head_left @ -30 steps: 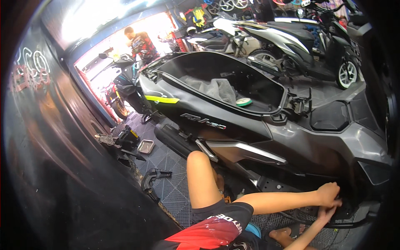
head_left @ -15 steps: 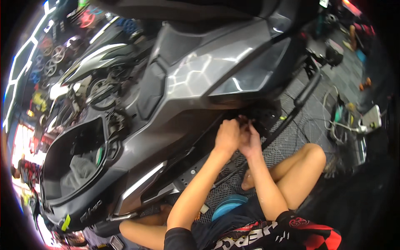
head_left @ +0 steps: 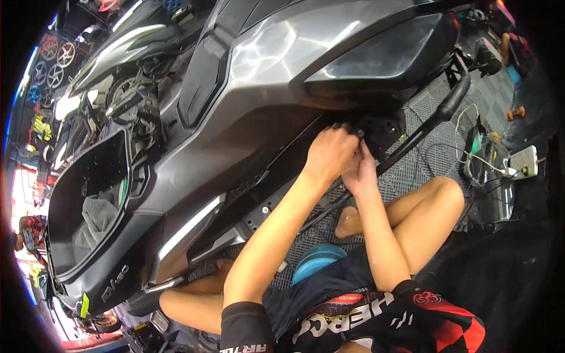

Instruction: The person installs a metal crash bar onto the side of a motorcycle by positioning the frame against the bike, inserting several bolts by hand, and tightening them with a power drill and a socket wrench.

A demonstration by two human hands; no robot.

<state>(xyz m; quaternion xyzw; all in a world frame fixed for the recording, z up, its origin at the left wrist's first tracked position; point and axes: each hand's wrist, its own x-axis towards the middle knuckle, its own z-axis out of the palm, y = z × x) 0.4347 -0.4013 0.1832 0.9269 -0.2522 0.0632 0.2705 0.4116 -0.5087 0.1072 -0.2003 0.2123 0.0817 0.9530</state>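
Both my hands are together at the lower side edge of a grey motor scooter (head_left: 247,117). My left hand (head_left: 331,154) is closed, its knuckles up and its fingers curled in under the body panel. Just right of it and slightly lower, my right hand (head_left: 360,172) has its thumb pointing up and its fingers bent toward the left hand. Whatever the fingertips hold is hidden or too small to make out. Close beyond them sits a black bracket (head_left: 381,130) with bolt holes.
A grey cloth (head_left: 97,220) lies in the scooter's open storage compartment (head_left: 56,247). I sit on a blue round stool (head_left: 318,263) over grey grid matting (head_left: 421,154). At right are a white power strip (head_left: 524,162) and cables. Another scooter (head_left: 112,65) stands behind.
The view has shifted, so the scooter and my hands appear higher in the picture. Both hands stay close together at the same lower edge, with slight finger movement.
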